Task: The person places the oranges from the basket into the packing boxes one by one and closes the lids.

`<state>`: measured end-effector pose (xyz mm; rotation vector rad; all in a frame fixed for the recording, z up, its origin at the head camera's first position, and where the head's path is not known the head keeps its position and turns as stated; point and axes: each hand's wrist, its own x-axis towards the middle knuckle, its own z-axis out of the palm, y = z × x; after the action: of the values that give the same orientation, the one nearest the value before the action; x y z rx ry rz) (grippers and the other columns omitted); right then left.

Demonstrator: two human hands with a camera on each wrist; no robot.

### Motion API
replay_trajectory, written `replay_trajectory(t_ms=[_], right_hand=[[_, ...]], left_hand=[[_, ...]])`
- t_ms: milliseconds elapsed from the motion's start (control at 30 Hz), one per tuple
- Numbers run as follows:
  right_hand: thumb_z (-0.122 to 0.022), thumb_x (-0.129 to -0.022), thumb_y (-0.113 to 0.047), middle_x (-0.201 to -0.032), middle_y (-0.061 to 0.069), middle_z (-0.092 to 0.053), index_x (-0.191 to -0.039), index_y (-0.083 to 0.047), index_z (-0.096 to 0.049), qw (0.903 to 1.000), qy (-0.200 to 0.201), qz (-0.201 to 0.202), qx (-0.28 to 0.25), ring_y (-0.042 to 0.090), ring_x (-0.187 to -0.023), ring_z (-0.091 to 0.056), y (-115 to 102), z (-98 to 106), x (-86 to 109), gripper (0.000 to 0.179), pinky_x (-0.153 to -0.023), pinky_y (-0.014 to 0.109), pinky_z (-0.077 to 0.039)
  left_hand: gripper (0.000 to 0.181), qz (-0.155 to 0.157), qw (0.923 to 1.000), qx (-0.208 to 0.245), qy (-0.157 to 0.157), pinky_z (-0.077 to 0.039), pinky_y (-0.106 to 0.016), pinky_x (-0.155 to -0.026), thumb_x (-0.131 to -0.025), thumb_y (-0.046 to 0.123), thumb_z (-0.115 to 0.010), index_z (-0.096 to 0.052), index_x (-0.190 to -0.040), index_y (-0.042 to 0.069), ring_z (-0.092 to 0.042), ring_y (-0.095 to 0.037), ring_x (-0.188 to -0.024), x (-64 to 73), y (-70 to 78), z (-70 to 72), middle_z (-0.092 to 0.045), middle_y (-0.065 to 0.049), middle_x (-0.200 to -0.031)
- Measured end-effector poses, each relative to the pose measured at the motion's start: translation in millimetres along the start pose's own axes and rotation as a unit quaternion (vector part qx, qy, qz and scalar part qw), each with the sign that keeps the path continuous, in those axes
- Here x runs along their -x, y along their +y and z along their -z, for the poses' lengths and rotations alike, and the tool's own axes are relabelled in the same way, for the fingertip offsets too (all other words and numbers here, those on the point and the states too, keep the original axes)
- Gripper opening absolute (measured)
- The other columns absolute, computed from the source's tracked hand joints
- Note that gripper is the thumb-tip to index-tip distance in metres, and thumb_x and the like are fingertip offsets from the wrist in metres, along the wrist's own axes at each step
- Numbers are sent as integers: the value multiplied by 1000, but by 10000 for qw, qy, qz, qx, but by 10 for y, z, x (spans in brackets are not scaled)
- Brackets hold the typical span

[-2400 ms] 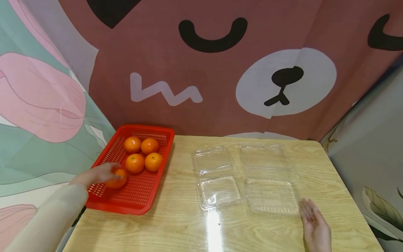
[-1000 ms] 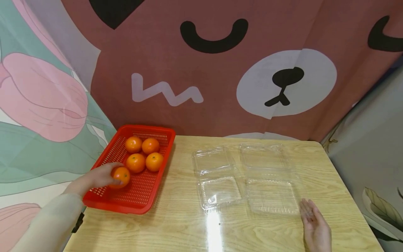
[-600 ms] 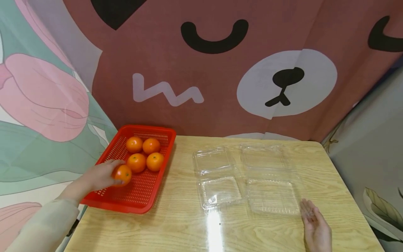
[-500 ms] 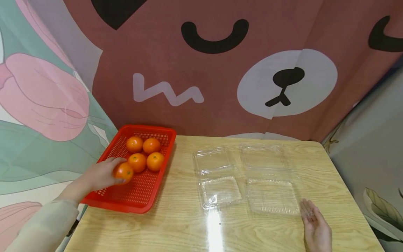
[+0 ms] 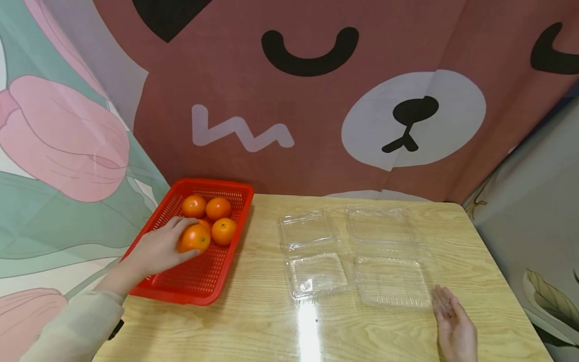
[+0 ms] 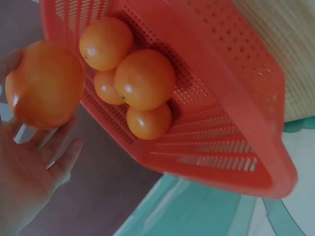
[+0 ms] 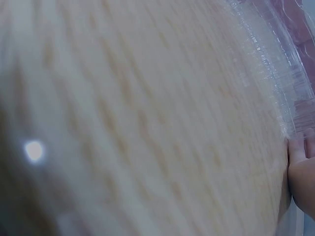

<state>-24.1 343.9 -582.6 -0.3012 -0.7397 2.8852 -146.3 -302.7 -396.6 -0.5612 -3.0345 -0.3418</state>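
Observation:
My left hand [image 5: 164, 247] grips an orange [image 5: 198, 238] between thumb and fingers, above the red plastic basket [image 5: 192, 279]. In the left wrist view the held orange [image 6: 47, 86] is apart from several other oranges [image 6: 145, 81] lying in the basket. From the head view it partly hides one of them. My right hand [image 5: 454, 324] rests on its edge on the table, palm inward and fingers extended. Its fingertips are beside the right corner of the larger clear plastic clamshell box [image 5: 392, 282], which lies lid open; whether they touch it I cannot tell.
A smaller clear clamshell box [image 5: 318, 274] lies unfolded to the left of the larger one, on the wood-grain table [image 5: 267, 327]. Behind the table hangs a bear-patterned cloth [image 5: 316, 115], and flower-patterned cloth [image 5: 68, 136] hangs along the left.
My left hand has lifted the orange from the near left part of the basket and moved it rightward and away, over the others. My right hand and the boxes have stayed put.

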Motion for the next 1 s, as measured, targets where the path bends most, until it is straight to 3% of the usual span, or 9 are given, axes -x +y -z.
replay_trajectory(t_ms=[233, 467, 733, 1000], right_hand=[[-33, -109, -18, -118, 12, -68, -125, -3, -62, 9997, -162, 42, -154, 18, -113, -64, 14, 2, -6, 36, -101, 21, -43], [-34, -109, -17, -117, 13, -68, -124, -2, -63, 9996, -163, 64, -226, 19, -112, -64, 21, 19, -12, 36, -100, 23, -44], [-30, -109, -16, -117, 16, -68, -123, 0, -63, 9984, -347, 107, -444, 22, -113, -64, 32, 46, -22, 39, -100, 24, -45], [-30, -109, -16, -117, 16, -68, -123, -1, -63, 9988, -327, 96, -359, 22, -112, -64, 22, 37, -21, 39, -100, 25, -46]], left_hand=[[67, -127, 9993, -17, 353, -55, -51, -67, -80, 43, -80, -50, -135, 18, -63, -29, -83, -61, 184, -60, -54, -9, -124], [70, -45, 9986, 158, 495, -55, -49, -66, -81, 48, -78, -48, -137, 18, -64, -27, -80, -115, 395, -133, -54, -6, -125], [72, -55, 9978, 90, 658, -55, -51, -74, -80, 53, -76, -49, -137, 17, -62, -30, -90, -187, 675, -217, -55, -5, -124], [73, -466, 9965, 44, 690, -51, -46, -74, -79, 57, -76, -50, -137, 20, -62, -23, -88, -267, 951, -258, -55, -3, -122]])
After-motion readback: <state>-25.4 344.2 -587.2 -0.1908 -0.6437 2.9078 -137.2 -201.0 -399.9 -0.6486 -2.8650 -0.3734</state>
